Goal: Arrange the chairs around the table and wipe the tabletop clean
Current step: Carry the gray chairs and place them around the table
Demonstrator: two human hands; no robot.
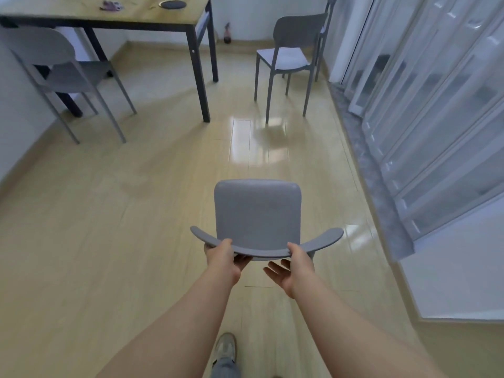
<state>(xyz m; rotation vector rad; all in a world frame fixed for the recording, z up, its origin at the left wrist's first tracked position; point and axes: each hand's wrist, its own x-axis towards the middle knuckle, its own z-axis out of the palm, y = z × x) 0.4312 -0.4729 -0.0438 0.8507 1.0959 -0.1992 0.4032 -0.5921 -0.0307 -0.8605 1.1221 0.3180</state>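
Pale wood tops the black-legged table (131,16), standing at the room's far left. Nearest the camera, mid-room and well apart from the table, is a grey plastic chair with a square seat and curved backrest (257,214), seen from above and behind, its legs hidden. The left hand (222,256) grips the backrest rail, fingers curled underneath. The right hand (296,264) touches the rail with its thumb side, palm up, fingers straight and slightly spread.

A second grey chair (65,75) stands half under the table's near side. A third grey chair (290,54) stands past the table's right end, beside the glass sliding doors (425,105). Light wooden floor (109,214) lies between the held chair and the table. On the tabletop lie a dark round disc (173,4) and a small crumpled purplish cloth (110,6).
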